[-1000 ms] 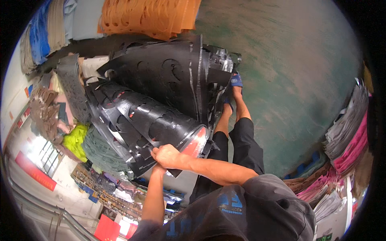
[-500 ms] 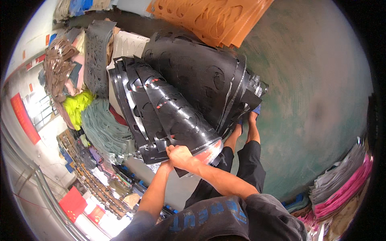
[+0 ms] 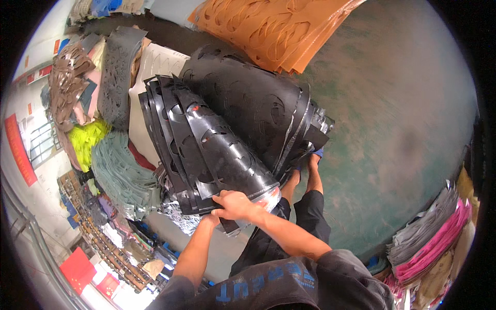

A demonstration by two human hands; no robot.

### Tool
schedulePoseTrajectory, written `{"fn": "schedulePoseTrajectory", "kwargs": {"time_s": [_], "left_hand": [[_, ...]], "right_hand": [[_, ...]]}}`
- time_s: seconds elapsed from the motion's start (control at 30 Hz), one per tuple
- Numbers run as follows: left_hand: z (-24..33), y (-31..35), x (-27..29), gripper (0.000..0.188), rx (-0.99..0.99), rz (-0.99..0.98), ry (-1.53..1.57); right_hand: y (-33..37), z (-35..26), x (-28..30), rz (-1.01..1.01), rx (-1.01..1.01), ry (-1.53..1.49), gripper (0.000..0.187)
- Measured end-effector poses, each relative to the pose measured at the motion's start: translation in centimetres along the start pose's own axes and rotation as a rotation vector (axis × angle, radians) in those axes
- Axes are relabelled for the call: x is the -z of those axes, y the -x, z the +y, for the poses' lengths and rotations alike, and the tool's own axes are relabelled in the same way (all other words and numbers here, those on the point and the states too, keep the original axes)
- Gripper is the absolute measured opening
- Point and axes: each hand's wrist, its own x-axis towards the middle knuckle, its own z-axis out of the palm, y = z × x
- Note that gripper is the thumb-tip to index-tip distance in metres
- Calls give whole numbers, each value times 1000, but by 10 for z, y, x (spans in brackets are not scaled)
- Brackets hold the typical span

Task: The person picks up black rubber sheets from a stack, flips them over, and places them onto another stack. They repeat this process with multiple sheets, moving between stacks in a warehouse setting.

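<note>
A stack of glossy black sheets (image 3: 227, 144), punched with curved holes, lies bent over in front of me, its layers fanned at the left. At its near edge my right hand (image 3: 235, 205) is closed, thumb and fingers pinching the margin. Just below and to the left, my left hand (image 3: 209, 222) grips the same edge, with most of its fingers hidden. Reddish patches show through some of the holes. Behind lies a larger pile of duller black punched sheets (image 3: 243, 93), draped and curving toward the floor on the right.
Orange punched sheets (image 3: 258, 31) hang at the top. Grey-green sheets (image 3: 124, 170), a lime-yellow bundle (image 3: 88, 137) and brown scraps (image 3: 72, 77) crowd the left. Grey and pink stacks (image 3: 429, 237) stand lower right on the green floor (image 3: 382, 155). My feet are beside the black pile.
The view has shifted slightly, moving the piles leftward in it. My right hand has changed its grip, its thumb and fingers now farther apart. Both hands stay at the sheets' near edge.
</note>
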Motion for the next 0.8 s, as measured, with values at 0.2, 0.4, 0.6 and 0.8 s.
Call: {"fn": "schedulePoseTrajectory", "kwargs": {"time_s": [0.2, 0.4, 0.6, 0.8], "left_hand": [[82, -14, -54, 53, 297, -52, 508], [120, -13, -81, 59, 269, 116, 411], [130, -12, -86, 52, 368, 163, 428], [121, -14, -88, 48, 315, 134, 492]], "right_hand": [[22, 47, 117, 283, -154, -226, 52], [13, 46, 115, 293, -76, 108, 68], [-5, 63, 114, 356, -143, 188, 81], [4, 93, 175, 456, -223, -485, 34]]}}
